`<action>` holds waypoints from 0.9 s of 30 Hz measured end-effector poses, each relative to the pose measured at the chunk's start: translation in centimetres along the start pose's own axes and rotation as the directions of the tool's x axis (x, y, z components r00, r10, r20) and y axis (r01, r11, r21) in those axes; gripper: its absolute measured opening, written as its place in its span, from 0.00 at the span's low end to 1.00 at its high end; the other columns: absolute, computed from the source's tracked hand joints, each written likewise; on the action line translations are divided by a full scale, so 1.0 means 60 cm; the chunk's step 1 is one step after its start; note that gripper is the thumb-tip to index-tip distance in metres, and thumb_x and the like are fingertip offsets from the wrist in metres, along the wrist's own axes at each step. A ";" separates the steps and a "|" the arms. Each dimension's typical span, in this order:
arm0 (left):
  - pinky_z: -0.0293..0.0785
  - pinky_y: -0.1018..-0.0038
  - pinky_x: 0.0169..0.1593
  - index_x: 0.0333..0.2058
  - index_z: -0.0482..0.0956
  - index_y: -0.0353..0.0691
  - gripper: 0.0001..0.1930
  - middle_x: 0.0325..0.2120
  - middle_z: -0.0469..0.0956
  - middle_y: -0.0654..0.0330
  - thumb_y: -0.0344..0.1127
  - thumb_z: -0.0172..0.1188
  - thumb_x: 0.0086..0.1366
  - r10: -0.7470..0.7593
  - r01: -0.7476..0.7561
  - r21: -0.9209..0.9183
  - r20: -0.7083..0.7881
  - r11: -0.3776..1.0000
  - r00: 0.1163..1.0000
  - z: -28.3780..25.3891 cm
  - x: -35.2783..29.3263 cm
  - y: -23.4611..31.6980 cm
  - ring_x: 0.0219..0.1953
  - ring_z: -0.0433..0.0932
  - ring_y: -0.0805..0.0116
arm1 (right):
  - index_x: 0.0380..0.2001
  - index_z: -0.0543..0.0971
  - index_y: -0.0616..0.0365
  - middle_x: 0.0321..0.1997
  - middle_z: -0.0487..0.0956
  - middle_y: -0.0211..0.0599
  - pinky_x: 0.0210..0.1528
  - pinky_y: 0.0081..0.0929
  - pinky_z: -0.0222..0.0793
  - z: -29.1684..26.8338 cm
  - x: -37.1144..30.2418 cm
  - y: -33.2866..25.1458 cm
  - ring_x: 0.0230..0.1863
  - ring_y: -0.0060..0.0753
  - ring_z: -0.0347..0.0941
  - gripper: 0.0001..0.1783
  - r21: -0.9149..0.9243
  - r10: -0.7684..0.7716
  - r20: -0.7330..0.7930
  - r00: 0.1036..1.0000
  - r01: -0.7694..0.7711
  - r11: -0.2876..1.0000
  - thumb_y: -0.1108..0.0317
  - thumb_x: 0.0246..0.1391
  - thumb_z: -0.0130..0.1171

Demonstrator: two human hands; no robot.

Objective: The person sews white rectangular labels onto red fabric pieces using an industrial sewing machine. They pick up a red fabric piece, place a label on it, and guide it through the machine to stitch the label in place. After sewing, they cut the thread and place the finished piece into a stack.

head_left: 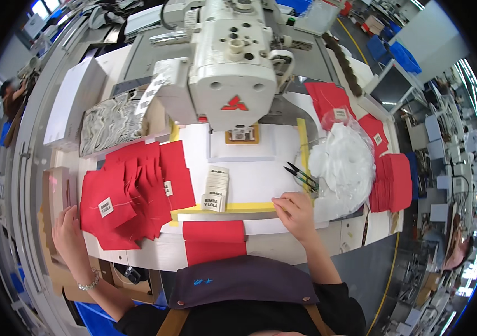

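My left hand [70, 238] is beside the left edge of a pile of red fabric pieces [143, 196], its fingers stretched out and holding nothing I can see. Some of the pieces carry a small cream label [106, 207]. My right hand [295, 214] hovers over the front right of the work surface, thumb and fingers drawn together; anything between the tips is too small to make out. Dark-handled thread snips [302, 177] lie just beyond it. A row of overlapping cream labels [215, 189] rests in the middle, and a red fabric piece [215, 242] hangs over the front edge.
A white industrial sewing machine [233, 78] stands at the back centre above a white board edged with yellow tape [238, 207]. To the right are a clear plastic bag [344, 162] and a red fabric stack [391, 182]. A box of grey-white cloth strips [112, 124] sits left.
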State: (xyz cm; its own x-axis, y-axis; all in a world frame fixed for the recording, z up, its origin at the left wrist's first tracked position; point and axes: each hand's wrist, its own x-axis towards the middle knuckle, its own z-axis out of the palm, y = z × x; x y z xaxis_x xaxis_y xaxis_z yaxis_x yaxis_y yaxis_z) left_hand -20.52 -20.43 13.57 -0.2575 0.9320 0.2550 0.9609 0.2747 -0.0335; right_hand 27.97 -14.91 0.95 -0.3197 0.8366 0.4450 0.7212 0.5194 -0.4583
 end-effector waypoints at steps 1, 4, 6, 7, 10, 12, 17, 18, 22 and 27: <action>0.69 0.64 0.51 0.44 0.80 0.39 0.16 0.44 0.80 0.59 0.22 0.54 0.58 0.002 -0.002 0.010 -0.025 1.000 1.000 0.003 0.007 0.012 0.48 0.77 0.57 | 0.34 0.82 0.50 0.33 0.76 0.25 0.36 0.32 0.59 -0.005 -0.008 0.006 0.32 0.29 0.71 0.12 -0.043 0.008 -0.014 1.000 -0.009 0.999 0.74 0.43 0.68; 0.70 0.64 0.49 0.45 0.80 0.39 0.15 0.43 0.80 0.59 0.24 0.55 0.59 0.184 -0.185 -0.009 -0.091 0.983 0.979 0.027 0.032 0.054 0.46 0.77 0.58 | 0.34 0.82 0.51 0.32 0.77 0.25 0.38 0.31 0.59 -0.031 -0.029 0.018 0.33 0.29 0.72 0.11 -0.194 0.049 -0.060 0.997 -0.060 0.979 0.74 0.44 0.68; 0.70 0.65 0.47 0.44 0.80 0.39 0.14 0.42 0.80 0.59 0.25 0.58 0.58 0.287 -0.294 -0.048 -0.121 0.955 0.950 0.042 0.042 0.088 0.44 0.77 0.59 | 0.33 0.82 0.51 0.32 0.77 0.24 0.38 0.31 0.58 -0.061 -0.038 0.031 0.33 0.29 0.72 0.10 -0.304 0.087 -0.093 0.992 -0.112 0.946 0.74 0.44 0.67; 0.70 0.65 0.47 0.43 0.80 0.39 0.14 0.41 0.80 0.59 0.25 0.58 0.57 0.339 -0.351 -0.086 -0.127 0.932 0.932 0.047 0.047 0.112 0.43 0.77 0.60 | 0.34 0.82 0.51 0.32 0.78 0.24 0.39 0.31 0.58 -0.075 -0.045 0.038 0.33 0.29 0.72 0.10 -0.326 0.128 -0.105 0.986 -0.155 0.933 0.74 0.44 0.67; 0.70 0.64 0.46 0.40 0.81 0.39 0.11 0.38 0.81 0.59 0.25 0.59 0.56 0.481 -0.502 -0.236 -0.144 0.832 0.865 0.070 0.057 0.196 0.41 0.77 0.60 | 0.35 0.83 0.51 0.33 0.78 0.24 0.40 0.31 0.58 -0.104 -0.061 0.053 0.34 0.29 0.72 0.10 -0.377 0.198 -0.139 0.970 -0.237 0.896 0.73 0.45 0.66; 0.70 0.64 0.47 0.38 0.81 0.39 0.11 0.37 0.80 0.60 0.25 0.60 0.55 0.597 -0.609 -0.358 -0.158 0.708 0.787 0.086 0.059 0.267 0.39 0.77 0.61 | 0.36 0.83 0.51 0.35 0.78 0.25 0.40 0.31 0.58 -0.109 -0.066 0.062 0.36 0.30 0.72 0.11 -0.388 0.205 -0.153 0.967 -0.249 0.887 0.72 0.45 0.66; 0.71 0.65 0.47 0.38 0.81 0.38 0.12 0.37 0.80 0.59 0.27 0.62 0.52 0.848 -0.794 -0.535 -0.242 0.289 0.471 0.130 0.045 0.426 0.42 0.78 0.62 | 0.41 0.81 0.51 0.37 0.77 0.26 0.42 0.30 0.59 -0.075 -0.003 0.053 0.39 0.29 0.71 0.15 -0.412 0.219 -0.102 0.971 -0.241 0.879 0.70 0.47 0.66; 0.71 0.67 0.47 0.37 0.81 0.37 0.12 0.36 0.80 0.59 0.28 0.61 0.51 0.875 -0.826 -0.514 -0.262 0.231 0.407 0.136 0.046 0.462 0.41 0.78 0.62 | 0.42 0.80 0.52 0.37 0.76 0.26 0.42 0.30 0.59 -0.071 -0.003 0.061 0.40 0.28 0.71 0.16 -0.443 0.235 -0.084 0.968 -0.248 0.862 0.69 0.47 0.66; 0.72 0.72 0.44 0.31 0.78 0.37 0.09 0.30 0.77 0.61 0.29 0.58 0.48 0.914 -0.920 -0.382 -0.339 0.084 0.224 0.171 0.040 0.572 0.37 0.77 0.65 | 0.42 0.79 0.53 0.35 0.77 0.27 0.41 0.31 0.60 -0.047 -0.012 0.103 0.38 0.30 0.73 0.15 -0.454 0.211 -0.006 0.978 -0.190 0.870 0.68 0.49 0.65; 0.71 0.74 0.40 0.27 0.76 0.40 0.05 0.27 0.75 0.61 0.30 0.57 0.49 0.913 -0.968 -0.250 -0.391 0.012 0.113 0.202 0.029 0.639 0.32 0.75 0.68 | 0.43 0.79 0.54 0.29 0.77 0.31 0.39 0.33 0.62 -0.060 -0.019 0.120 0.30 0.35 0.73 0.14 -0.284 0.276 -0.176 0.945 -0.317 0.905 0.72 0.51 0.63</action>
State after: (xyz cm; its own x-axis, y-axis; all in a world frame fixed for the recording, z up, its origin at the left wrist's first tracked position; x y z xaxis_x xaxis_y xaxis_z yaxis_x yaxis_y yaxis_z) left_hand 14.64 -5.40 1.05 0.8884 0.2633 0.3762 0.2864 -0.9581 -0.0059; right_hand 35.73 -12.79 -0.09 0.0050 0.9031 0.4293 0.9284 0.1553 -0.3375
